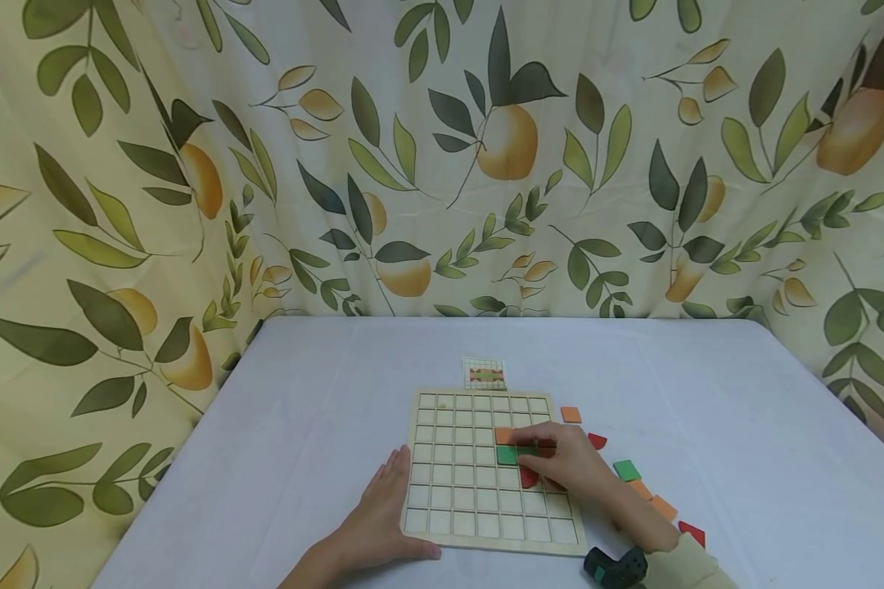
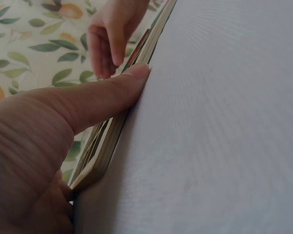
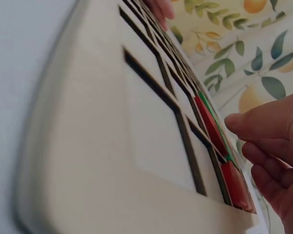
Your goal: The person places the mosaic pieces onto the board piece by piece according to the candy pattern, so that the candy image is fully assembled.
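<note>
A pale wooden grid board (image 1: pixel 460 474) lies on the white table. My left hand (image 1: pixel 379 511) braces its near left corner, fingers straight along the left side and thumb against the near edge. Over the right half of the board is my right hand (image 1: pixel 570 462), fingertips beside an orange square tile (image 1: pixel 503 435) set in the grid. Whether they touch it is hard to see. Just below sit a green tile (image 1: pixel 507 455) and a red piece (image 1: pixel 529 477); further pieces are partly hidden under the hand. In the right wrist view no piece shows between thumb (image 3: pixel 239 124) and fingers.
A small pattern card (image 1: pixel 484 373) lies beyond the board's far edge. Loose tiles lie to the right: orange (image 1: pixel 570 415), red (image 1: pixel 597 441), green (image 1: pixel 626 469), two more orange ones and another red (image 1: pixel 692 533). A black device (image 1: pixel 615 568) sits at the right wrist.
</note>
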A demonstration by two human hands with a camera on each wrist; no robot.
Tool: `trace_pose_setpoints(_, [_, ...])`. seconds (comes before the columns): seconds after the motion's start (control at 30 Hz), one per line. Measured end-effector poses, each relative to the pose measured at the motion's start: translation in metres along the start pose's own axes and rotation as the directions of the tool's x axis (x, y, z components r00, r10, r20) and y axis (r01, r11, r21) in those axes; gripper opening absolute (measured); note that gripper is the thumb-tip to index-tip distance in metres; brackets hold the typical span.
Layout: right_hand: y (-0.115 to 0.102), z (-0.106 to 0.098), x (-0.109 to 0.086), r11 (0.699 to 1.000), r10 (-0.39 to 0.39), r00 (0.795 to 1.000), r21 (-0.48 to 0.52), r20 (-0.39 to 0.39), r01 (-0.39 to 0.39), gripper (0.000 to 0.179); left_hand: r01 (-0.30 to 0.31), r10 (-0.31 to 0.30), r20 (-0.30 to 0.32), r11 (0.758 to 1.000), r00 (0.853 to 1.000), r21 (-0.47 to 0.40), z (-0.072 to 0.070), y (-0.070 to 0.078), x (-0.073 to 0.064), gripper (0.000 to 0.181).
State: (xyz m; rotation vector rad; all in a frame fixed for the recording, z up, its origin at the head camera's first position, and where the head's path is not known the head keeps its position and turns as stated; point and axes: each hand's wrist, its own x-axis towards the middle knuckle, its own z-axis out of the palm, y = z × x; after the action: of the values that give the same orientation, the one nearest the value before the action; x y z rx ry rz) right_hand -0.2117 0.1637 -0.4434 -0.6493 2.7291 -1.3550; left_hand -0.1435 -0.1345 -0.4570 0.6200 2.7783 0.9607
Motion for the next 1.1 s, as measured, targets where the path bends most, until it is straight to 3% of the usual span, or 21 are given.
trace_pose_setpoints(0.53, [0.017,-0.023,0.003,0.99,0.113,0.986,-0.071,-0.12,-0.122,0.032,-0.007,0.007,0.001,1.0,1.0,-0.009,-0.001,0.001,0.001,0.13])
trace_pose_setpoints(0.83, [0.024,-0.035,0.003,0.98,0.193,0.976,-0.035,-0.1,-0.198,0.035,0.052,-0.052,0.017,0.998,0.999,-0.026,0.001,0.002,0.003,0.132])
trace_pose_setpoints(1.1, [0.031,-0.043,0.007,0.976,0.21,0.969,-0.024,-0.133,-0.215,0.035,0.039,-0.038,0.007,0.999,0.999,-0.023,0.001,0.002,0.002,0.132])
